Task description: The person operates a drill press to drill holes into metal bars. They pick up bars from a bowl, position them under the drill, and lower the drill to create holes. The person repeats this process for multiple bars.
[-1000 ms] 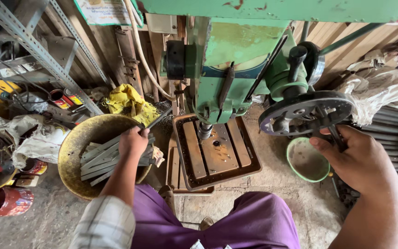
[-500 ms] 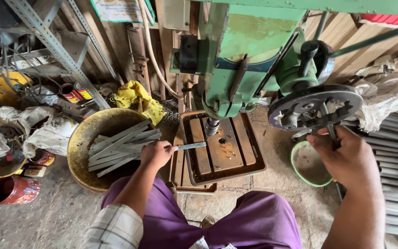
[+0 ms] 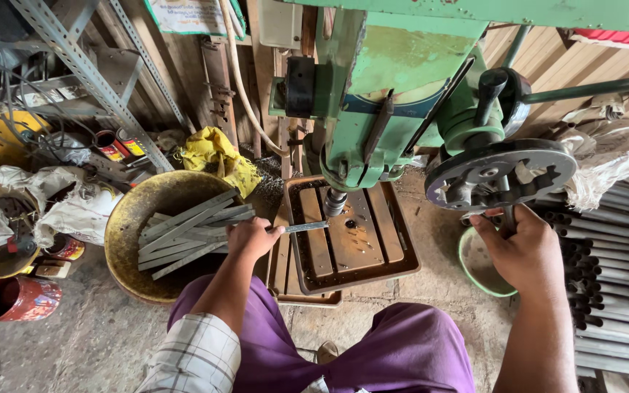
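Holding a flat metal strip [image 3: 306, 228] out over the slotted drill table [image 3: 394, 240], left hand [image 3: 253, 238] is clenched on the strip's near end; far end sits just under the drill bit [image 3: 334, 203] of the green drill press [image 3: 394, 87]. Right hand [image 3: 522, 251] is wrapped around a handle of the feed wheel [image 3: 500, 173], gripping it firmly.

Change from a second ago: left hand was down in the yellow bowl [image 3: 129, 233] among the pile of strips [image 3: 183, 233]; half a second ago it was already lifting one strip toward the table. Now the strip is across the table edge, tip near the bit. Right hand stayed on the wheel handle all through, barely shifted. So one strip has come out of the bowl and is being lined up at the bit; cannot tell whether the bit touches it yet.

Around: green basin [image 3: 478, 262] on the floor beside the right hand, stack of metal tubes [image 3: 613, 269] at far right, yellow cloth [image 3: 212, 156] behind the bowl, red tin [image 3: 12, 298] bottom left. Purple trousers [image 3: 394, 356] at the lower edge.
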